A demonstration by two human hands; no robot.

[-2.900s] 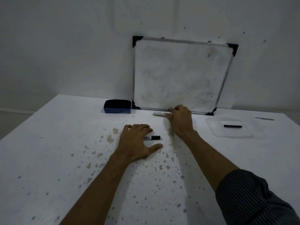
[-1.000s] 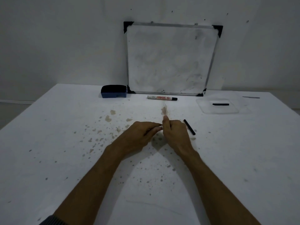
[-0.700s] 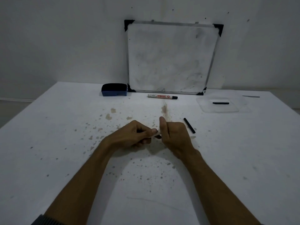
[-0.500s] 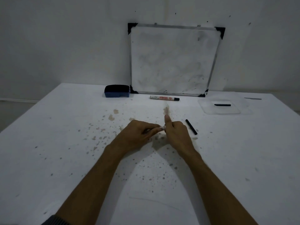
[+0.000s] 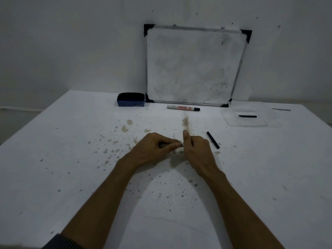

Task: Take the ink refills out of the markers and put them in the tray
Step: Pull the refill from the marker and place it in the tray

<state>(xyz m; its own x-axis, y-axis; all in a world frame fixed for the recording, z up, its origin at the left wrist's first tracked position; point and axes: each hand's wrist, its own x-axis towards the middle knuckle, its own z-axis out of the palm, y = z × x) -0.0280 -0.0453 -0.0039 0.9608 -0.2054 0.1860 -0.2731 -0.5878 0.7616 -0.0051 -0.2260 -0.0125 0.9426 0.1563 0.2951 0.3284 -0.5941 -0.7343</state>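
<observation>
We are holding a marker [image 5: 181,145] between both hands, the left hand [image 5: 156,147] with its fingers curled round the barrel and the right hand [image 5: 196,147] pinching the other end, thumb up; most of it is hidden, so this is probably the opening step, and next calls for a straight pull apart. Just right of the hands a black stick [image 5: 213,140], likely a refill, is lying on the surface [image 5: 71,159], waiting to join the one [image 5: 247,116] in the tray [image 5: 231,121]; another marker [image 5: 183,107] is lying by the whiteboard [image 5: 194,65].
</observation>
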